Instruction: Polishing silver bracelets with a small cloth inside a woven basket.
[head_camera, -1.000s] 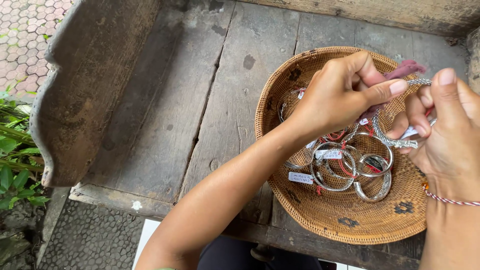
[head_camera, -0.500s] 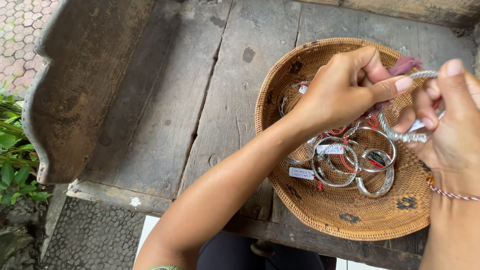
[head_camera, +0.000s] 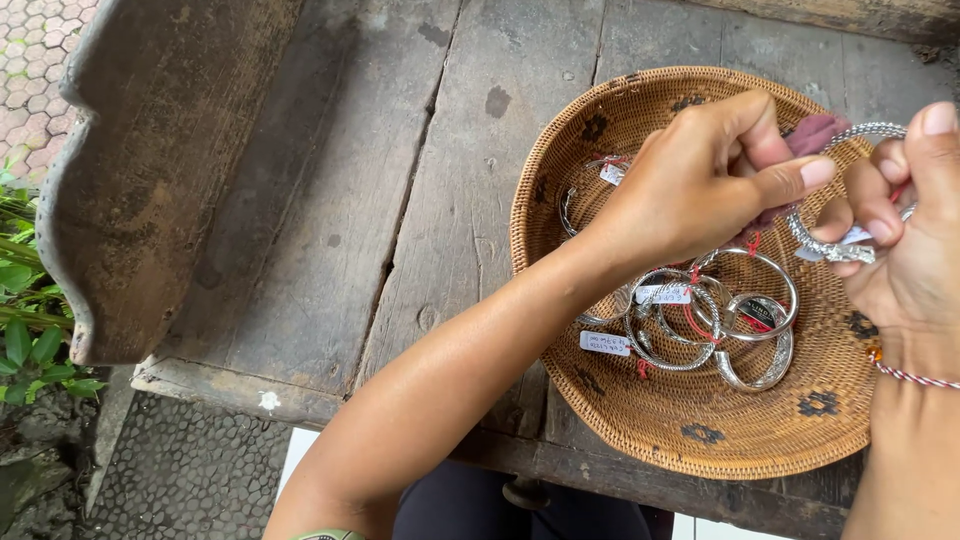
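My left hand (head_camera: 700, 175) is closed on a dark pink cloth (head_camera: 815, 135) and presses it against a silver bangle (head_camera: 850, 190). My right hand (head_camera: 915, 230) pinches that bangle from the right side, above a round woven basket (head_camera: 640, 410). Inside the basket lie several silver bangles (head_camera: 715, 320) with red strings and small white tags (head_camera: 605, 343). Both hands hover over the basket's right half. A red and white cord bracelet (head_camera: 915, 376) circles my right wrist.
The basket rests on a worn wooden bench (head_camera: 400, 180) with a curved raised armrest (head_camera: 140, 180) at the left. Paving stones (head_camera: 30, 50) and green leaves (head_camera: 25, 330) lie beyond the left edge. My dark-clothed lap (head_camera: 520, 505) is below the bench's front edge.
The view has drifted slightly, so the basket sits a little lower and closer. My hands have kept hold of the cloth and bangle, with the fingers shifting slightly against it.
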